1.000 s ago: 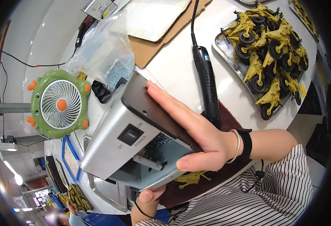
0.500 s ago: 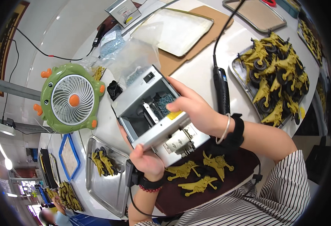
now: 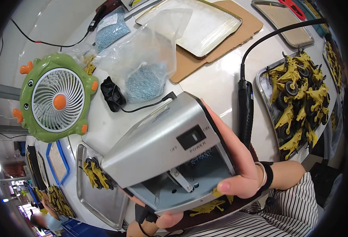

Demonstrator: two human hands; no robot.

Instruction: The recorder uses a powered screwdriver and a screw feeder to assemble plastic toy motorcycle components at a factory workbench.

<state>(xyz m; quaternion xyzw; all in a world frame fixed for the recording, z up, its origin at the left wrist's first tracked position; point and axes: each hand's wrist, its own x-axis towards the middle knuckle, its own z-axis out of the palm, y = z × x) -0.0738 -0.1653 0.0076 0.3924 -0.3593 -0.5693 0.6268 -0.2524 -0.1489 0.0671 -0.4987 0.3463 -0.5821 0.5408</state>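
Between both hands I hold a silver screw feeder, a metal box with a power switch on its face. Small bluish screws lie inside its open hopper, beside a metal rail. My right hand grips the right side, thumb on the lower edge by a yellow patch. My left hand holds the lower left corner, most of its fingers hidden behind the box. Beneath, partly covered, yellow toy motorbikes lie on a dark mat. A black cable runs to the feeder's back.
A green fan stands left, near a clear bag of screws. A black electric screwdriver hangs on the right beside a heaped tray of yellow motorbikes. A metal tray is at left. Another person sits far lower left.
The screw feeder has come up closer to my head and tilted, so its switch face looms large. It now covers most of the mat. My view has shifted a little.
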